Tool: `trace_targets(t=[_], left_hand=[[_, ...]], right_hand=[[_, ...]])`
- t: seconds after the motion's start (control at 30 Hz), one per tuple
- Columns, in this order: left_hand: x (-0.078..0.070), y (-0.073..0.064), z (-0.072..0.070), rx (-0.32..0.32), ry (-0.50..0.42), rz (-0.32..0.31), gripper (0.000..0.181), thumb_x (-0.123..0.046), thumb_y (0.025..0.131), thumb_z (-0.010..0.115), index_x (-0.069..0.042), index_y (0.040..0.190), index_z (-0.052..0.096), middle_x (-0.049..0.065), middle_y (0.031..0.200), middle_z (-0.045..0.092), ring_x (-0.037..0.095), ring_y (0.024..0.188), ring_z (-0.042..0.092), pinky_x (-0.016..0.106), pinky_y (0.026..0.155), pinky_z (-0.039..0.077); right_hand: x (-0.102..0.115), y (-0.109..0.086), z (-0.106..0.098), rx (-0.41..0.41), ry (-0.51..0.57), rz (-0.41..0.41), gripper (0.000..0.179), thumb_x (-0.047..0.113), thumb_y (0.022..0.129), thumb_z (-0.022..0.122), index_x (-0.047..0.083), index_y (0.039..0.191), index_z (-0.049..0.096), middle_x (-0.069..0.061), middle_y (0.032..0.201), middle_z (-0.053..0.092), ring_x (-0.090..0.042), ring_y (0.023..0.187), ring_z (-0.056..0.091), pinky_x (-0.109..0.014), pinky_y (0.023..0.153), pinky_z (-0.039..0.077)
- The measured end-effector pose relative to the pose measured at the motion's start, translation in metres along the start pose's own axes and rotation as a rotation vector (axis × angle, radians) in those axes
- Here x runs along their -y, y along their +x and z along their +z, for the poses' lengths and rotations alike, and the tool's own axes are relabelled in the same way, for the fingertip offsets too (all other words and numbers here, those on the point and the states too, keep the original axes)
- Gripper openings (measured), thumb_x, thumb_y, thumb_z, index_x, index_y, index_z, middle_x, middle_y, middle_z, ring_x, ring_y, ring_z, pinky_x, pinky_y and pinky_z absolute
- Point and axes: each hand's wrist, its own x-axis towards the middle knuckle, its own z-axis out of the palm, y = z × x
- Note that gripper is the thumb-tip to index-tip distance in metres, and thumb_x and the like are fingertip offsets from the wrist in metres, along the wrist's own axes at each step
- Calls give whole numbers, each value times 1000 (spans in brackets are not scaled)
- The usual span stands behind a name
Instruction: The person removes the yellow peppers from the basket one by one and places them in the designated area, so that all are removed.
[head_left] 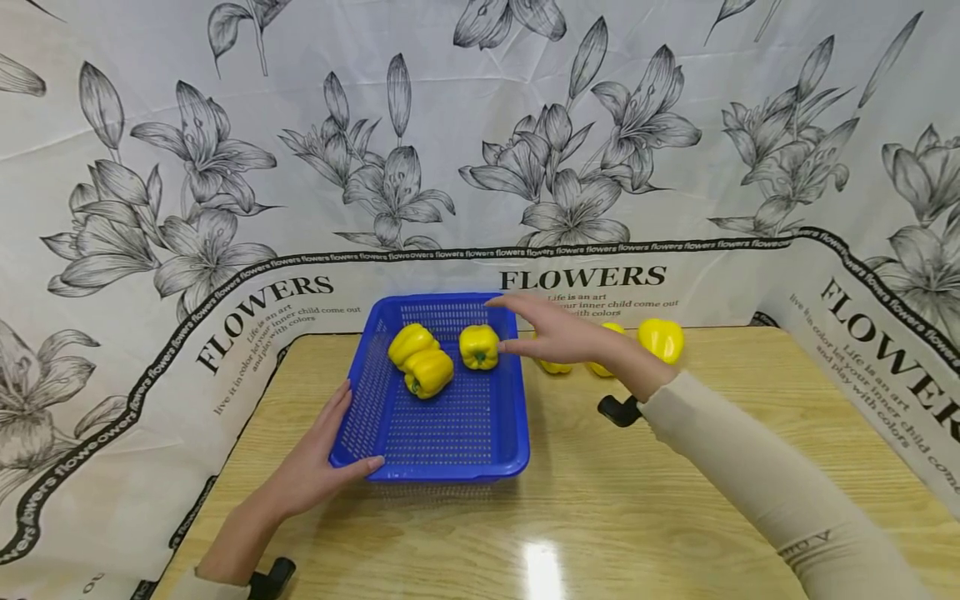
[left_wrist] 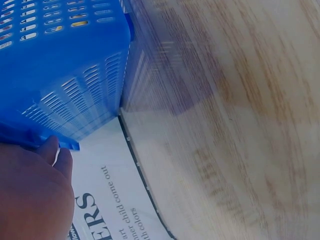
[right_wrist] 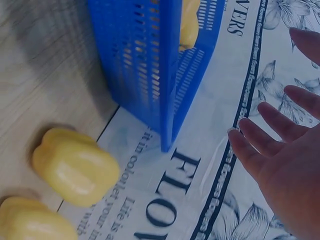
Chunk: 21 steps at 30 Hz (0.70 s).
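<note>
A blue plastic basket [head_left: 450,446] with slotted walls stands on the table and holds three yellow bell peppers. Two of these, a rear pepper [head_left: 411,342] and a front pepper [head_left: 429,375], lie against each other at the left; the third pepper [head_left: 478,347] sits by the right wall. My left hand [head_left: 318,462] grips the basket's front left corner, thumb over the rim and fingers outside, as the left wrist view also shows. Over the basket's right rim, my right hand [head_left: 551,333] is spread with nothing in it, its thumb beside the third pepper.
More yellow bell peppers lie on the wooden table [head_left: 675,492] right of the basket, partly behind my right arm: a near one [right_wrist: 75,167], one beside it [right_wrist: 32,222], and a far right one [head_left: 662,340]. A flower-printed cloth [head_left: 420,217] hangs behind the table.
</note>
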Motion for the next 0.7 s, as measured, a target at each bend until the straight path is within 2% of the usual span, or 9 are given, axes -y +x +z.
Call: trace_targets(t=[0.13,0.3,0.43,0.53,0.7], left_hand=[[0,-1,-1,2,3,-1,110,-53,88,75,-16,166,7,5,173,2,43,154,13,71,115,24],[-1,0,-1,5,7,2,110,-54,88,75,-15,166,7,6,173,2,43,154,13,71,115,24],[-1,0,-1,10,5,-3,111,-55,88,74,-15,166,7,5,173,2,43,154,13,71,115,23],[-1,-1,-1,14,-3,-6,111,-54,89,74,-15,166,6,4,173,2,43,155,13,71,115,23],[-1,-1,-1,10,-12,4,111,-54,89,75,-15,166,6,3,173,2,42,155,12,70,116,23]], right_hand=[[7,25,10,65,-4,-26,68,30,99,68,6,156,39,-14,159,42,-33,148,34,-52,120,30],[18,55,22,170,15,-13,73,33,98,69,8,158,36,-12,161,37,-29,149,34,-47,120,32],[29,76,34,237,17,0,74,31,97,71,10,159,36,-10,163,36,-28,151,30,-46,123,27],[34,88,42,287,20,24,76,26,95,74,11,159,36,-11,164,34,-29,153,27,-47,124,23],[33,101,56,358,22,71,76,18,92,76,12,158,39,-12,164,33,-30,152,27,-48,124,23]])
